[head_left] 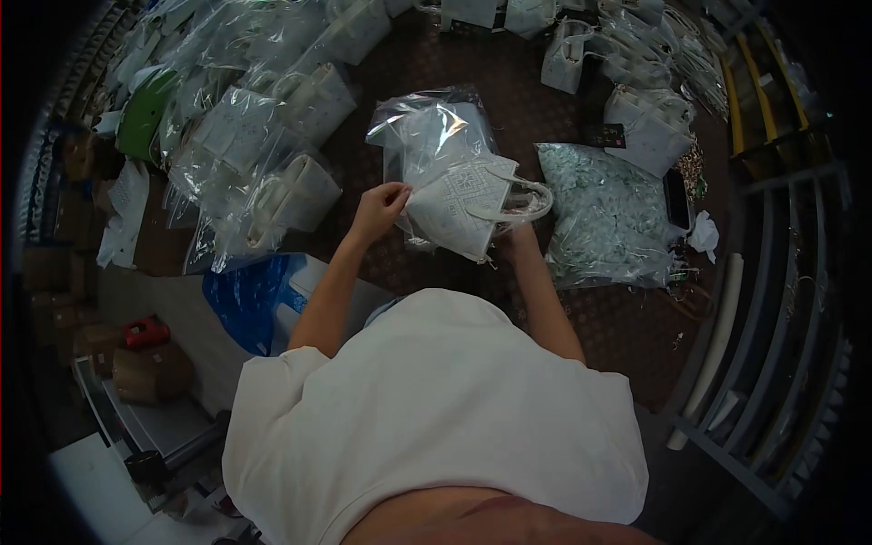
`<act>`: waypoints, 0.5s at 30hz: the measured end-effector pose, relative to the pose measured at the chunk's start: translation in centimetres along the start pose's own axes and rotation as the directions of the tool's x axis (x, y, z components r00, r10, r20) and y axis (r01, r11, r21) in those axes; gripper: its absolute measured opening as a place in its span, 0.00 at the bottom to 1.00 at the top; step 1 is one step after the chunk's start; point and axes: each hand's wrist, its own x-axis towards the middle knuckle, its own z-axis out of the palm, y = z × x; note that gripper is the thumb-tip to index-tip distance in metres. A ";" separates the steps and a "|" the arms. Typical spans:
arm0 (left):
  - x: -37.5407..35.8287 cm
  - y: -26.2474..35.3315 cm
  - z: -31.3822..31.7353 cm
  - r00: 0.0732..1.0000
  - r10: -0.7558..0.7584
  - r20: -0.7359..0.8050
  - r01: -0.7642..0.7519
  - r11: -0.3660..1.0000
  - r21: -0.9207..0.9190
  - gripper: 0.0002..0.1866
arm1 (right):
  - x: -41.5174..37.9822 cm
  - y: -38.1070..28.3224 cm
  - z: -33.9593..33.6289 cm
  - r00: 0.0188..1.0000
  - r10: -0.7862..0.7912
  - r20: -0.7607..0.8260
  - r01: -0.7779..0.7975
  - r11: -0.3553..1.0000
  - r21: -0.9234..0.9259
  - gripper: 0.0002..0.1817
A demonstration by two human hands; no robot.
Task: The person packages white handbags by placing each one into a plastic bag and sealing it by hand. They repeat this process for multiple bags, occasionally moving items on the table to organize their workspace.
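Observation:
A small white handbag (459, 204) with a grey printed pattern lies tilted in front of me, its looped handles pointing right. My right hand (518, 243) is at the handle side and grips it from beneath; most of its fingers are hidden behind the bag. On the other side, my left hand (391, 202) has thumb and fingers pinched together at the edge of a clear plastic bag (436, 123). This shiny plastic bag lies on the table just beyond the handbag, partly covered by it.
Many plastic-wrapped handbags (300, 195) are heaped at the left of the brown table (400, 272). A clear sack of pale small packets (604, 213) lies at the right, near more white handbags (649, 127). Metal racks (772, 318) stand far right; a blue plastic bag (250, 300) is at lower left.

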 end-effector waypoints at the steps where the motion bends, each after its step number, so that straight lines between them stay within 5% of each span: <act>1: -0.8 -0.6 0.0 1.000 0.000 -0.015 0.000 0.999 -0.037 0.11 | 0.2 0.4 0.1 0.996 -0.049 -0.078 0.051 0.998 0.030 0.26; 4: -3.2 -1.2 0.2 0.999 -0.038 0.004 0.038 0.997 -0.062 0.08 | 0.4 0.9 -0.8 0.993 -0.087 0.077 0.062 0.957 0.282 0.24; 8: -5.2 -0.3 3.5 1.000 0.012 -0.025 -0.017 0.979 -0.201 0.07 | 1.2 1.5 -1.6 0.993 -0.103 0.057 0.082 0.950 0.301 0.23; 10: -5.4 1.3 4.7 0.988 -0.151 -0.017 0.117 0.826 -0.551 0.05 | 1.3 1.7 -1.2 0.990 -0.135 0.039 0.121 0.962 0.244 0.23; 11: -5.1 2.0 4.4 0.989 -0.148 -0.011 0.118 0.825 -0.552 0.05 | 1.3 2.0 -1.2 0.990 -0.140 0.035 0.127 0.961 0.245 0.23; 13: -3.9 3.4 3.6 0.942 -0.267 -0.205 0.151 0.878 -0.453 0.04 | 0.5 3.2 -1.2 0.974 -0.197 -0.114 0.187 0.978 -0.090 0.21; 14: -2.9 3.4 3.5 0.943 -0.264 -0.201 0.149 0.879 -0.453 0.04 | -0.2 3.8 -0.5 0.966 -0.255 -0.039 0.254 0.967 -0.019 0.20; 15: -1.8 3.2 3.4 0.938 0.108 -0.329 -0.145 0.985 -0.091 0.04 | -0.8 4.1 0.4 0.965 -0.258 -0.039 0.257 0.966 -0.018 0.20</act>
